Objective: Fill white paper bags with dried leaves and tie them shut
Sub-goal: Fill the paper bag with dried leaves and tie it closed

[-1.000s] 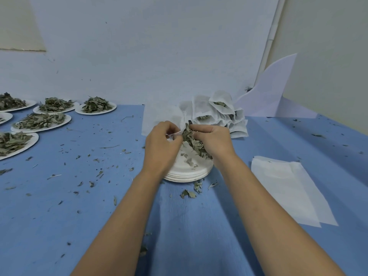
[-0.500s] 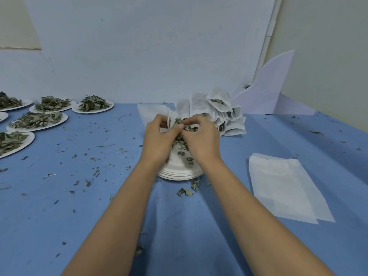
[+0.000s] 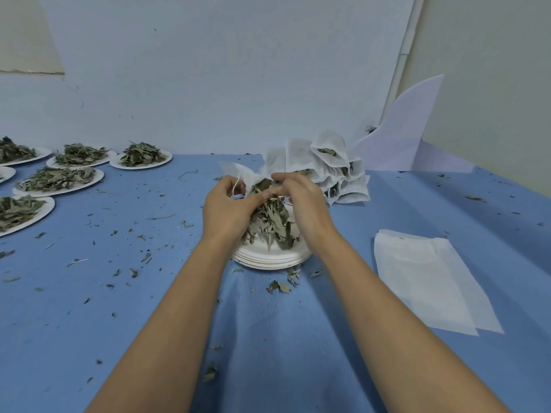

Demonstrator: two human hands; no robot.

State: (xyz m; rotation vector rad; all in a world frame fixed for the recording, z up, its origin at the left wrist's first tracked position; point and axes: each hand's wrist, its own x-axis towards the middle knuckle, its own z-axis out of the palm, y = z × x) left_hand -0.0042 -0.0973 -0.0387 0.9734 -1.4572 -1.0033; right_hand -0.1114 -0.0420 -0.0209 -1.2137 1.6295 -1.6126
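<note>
Paper bag (image 3: 238,173) in left hand's (image 3: 227,210) pinch grip, long axis left-right, mouth toward right hand's (image 3: 302,205) grip on dried leaves (image 3: 272,223)

Soft, cool, even light fills your view; your forearms (image 3: 167,338) lay only faint, diffuse shadows on the blue bench (image 3: 89,323). The wide lens tilts the wall pipe (image 3: 403,55) and stretches the lower edge. Detail looks slightly soft throughout.

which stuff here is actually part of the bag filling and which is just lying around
In the job: left hand holding the bag; right hand gripping leaves; stack of plates beneath; empty bags; filled bags; plates of leaves.
Lying about: white card by the wall; leaf crumbs on the blue cloth.
</note>
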